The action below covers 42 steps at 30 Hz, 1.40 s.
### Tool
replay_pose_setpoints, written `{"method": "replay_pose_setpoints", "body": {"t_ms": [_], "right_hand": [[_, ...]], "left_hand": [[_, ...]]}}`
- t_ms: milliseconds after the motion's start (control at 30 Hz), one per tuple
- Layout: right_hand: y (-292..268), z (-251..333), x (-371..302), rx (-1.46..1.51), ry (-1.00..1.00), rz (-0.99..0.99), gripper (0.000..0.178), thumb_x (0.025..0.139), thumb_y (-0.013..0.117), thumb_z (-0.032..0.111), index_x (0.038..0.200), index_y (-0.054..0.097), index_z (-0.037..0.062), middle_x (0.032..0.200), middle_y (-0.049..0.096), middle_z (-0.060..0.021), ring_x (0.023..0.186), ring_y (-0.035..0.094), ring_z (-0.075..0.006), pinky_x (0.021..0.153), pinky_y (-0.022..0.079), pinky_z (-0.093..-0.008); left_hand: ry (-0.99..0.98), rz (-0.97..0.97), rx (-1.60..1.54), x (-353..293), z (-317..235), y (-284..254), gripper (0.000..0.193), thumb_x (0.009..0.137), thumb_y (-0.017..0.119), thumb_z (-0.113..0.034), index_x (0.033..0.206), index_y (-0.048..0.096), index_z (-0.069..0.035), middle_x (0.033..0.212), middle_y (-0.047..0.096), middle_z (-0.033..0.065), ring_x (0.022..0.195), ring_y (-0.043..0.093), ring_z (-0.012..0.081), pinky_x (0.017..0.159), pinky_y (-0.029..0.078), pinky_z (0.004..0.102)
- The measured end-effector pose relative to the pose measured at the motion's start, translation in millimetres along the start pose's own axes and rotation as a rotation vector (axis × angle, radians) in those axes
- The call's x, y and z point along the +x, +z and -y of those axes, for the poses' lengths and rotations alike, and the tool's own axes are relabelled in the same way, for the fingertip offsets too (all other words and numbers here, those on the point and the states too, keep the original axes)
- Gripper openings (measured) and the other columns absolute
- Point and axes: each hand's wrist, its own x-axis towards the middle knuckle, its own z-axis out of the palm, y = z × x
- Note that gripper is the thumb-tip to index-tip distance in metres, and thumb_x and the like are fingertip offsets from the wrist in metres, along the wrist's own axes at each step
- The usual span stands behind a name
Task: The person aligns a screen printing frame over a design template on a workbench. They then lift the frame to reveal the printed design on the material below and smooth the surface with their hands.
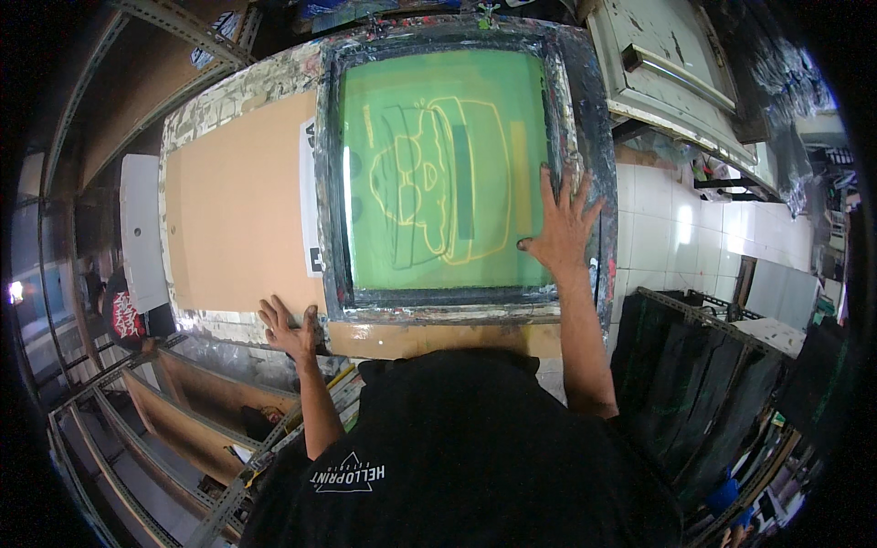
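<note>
A screen printing frame (438, 297) lies flat on the work table, its dark border smeared with ink. Its green mesh (493, 247) carries a yellow-outlined drawing. My right hand (568, 224) rests with fingers spread on the frame's right side, the thumb reaching over the mesh. To the left of the frame lies a tan board (239, 210), with a white strip bearing black print (311, 196) partly under the frame's edge. At the board's near edge, my left hand (289, 327) is spread with its fingertips on it. Neither hand holds anything.
Metal shelving with wooden boards (196, 411) stands at the near left. A white cabinet-like unit (671, 68) adjoins the table at the far right. Dark panels hang on a rack (676, 365) at the near right, beside a white tiled floor (667, 219).
</note>
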Motion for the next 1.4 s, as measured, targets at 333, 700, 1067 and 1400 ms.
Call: {"method": "replay_pose_setpoints", "body": {"t_ms": [333, 700, 1067, 1400], "right_hand": [[-19.7, 8.3, 61.6, -0.349, -0.273, 0.317, 0.133, 0.041, 0.091, 0.051, 0.153, 0.029, 0.0154, 0.158, 0.033, -0.011, 0.15, 0.013, -0.04, 0.11, 0.003, -0.0786], [-14.1, -4.4, 120.0, -0.21, -0.266, 0.163, 0.116, 0.049, 0.088, 0.056, 0.149, 0.04, 0.0199, 0.151, 0.039, -0.0063, 0.144, 0.027, -0.0342, 0.108, 0.01, -0.0807], [-8.6, -9.2, 124.2, -0.057, -0.246, 0.163, 0.118, 0.04, 0.093, 0.047, 0.145, 0.047, 0.0206, 0.148, 0.039, -0.0044, 0.144, 0.025, -0.0329, 0.114, 0.012, -0.0746], [-7.6, -12.5, 123.4, -0.066, -0.262, 0.154, 0.117, 0.043, 0.093, 0.048, 0.146, 0.046, 0.0208, 0.149, 0.039, -0.004, 0.145, 0.025, -0.0324, 0.113, 0.015, -0.0741]], "left_hand": [[0.005, 0.02, -0.007, -1.0, -0.1, -1.6, 0.101, 0.075, 0.063, -0.076, 0.152, 0.04, -0.015, 0.161, 0.028, 0.0148, 0.148, 0.024, 0.0399, 0.11, 0.022, 0.0598], [-0.026, 0.067, -0.107, 0.8, -1.7, -6.6, 0.106, 0.07, 0.064, -0.08, 0.152, 0.04, -0.016, 0.161, 0.022, 0.0205, 0.149, 0.019, 0.0397, 0.111, 0.017, 0.0639], [-0.12, 0.082, -0.13, -2.2, 7.5, -3.0, 0.123, 0.061, 0.065, -0.086, 0.157, 0.027, -0.018, 0.163, 0.014, 0.0217, 0.151, 0.012, 0.0397, 0.113, 0.011, 0.0662], [-0.126, 0.139, -0.124, 1.1, 16.6, -2.7, 0.131, 0.055, 0.064, -0.09, 0.157, 0.026, -0.017, 0.163, 0.015, 0.02, 0.151, 0.012, 0.0395, 0.113, 0.012, 0.0669]]}}
